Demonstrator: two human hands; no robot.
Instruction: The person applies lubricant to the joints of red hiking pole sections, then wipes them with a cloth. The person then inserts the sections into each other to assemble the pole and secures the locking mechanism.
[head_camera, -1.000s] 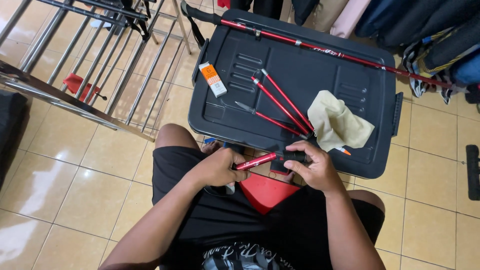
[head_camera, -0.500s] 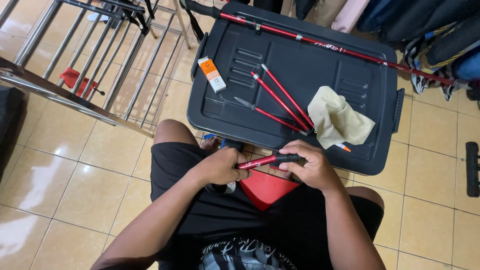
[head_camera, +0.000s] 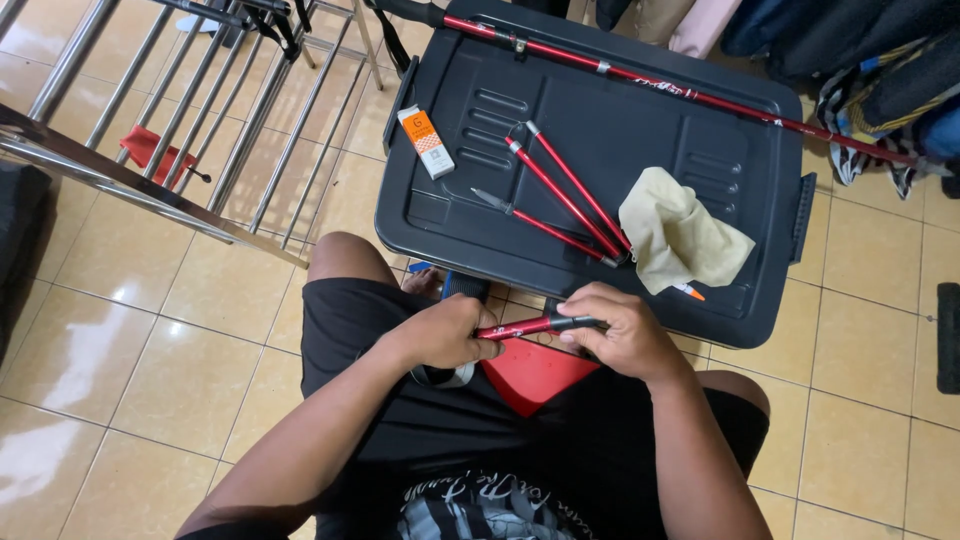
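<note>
Both hands (head_camera: 450, 335) (head_camera: 620, 330) grip red rod (head_camera: 535, 324) over black lid (head_camera: 620, 120), tan tile floor (head_camera: 130, 300).

The pole section (head_camera: 535, 325) held in both hands looks like glossy red metal with a matt black end. The lid (head_camera: 620, 130) carrying the other red rods (head_camera: 565, 190) is matt black moulded plastic, and the cloth (head_camera: 680, 240) near its right edge is soft, crumpled beige fabric. The floor tiles (head_camera: 130, 310) are smooth and shiny, and the rack (head_camera: 150, 110) is bare polished metal.
</note>
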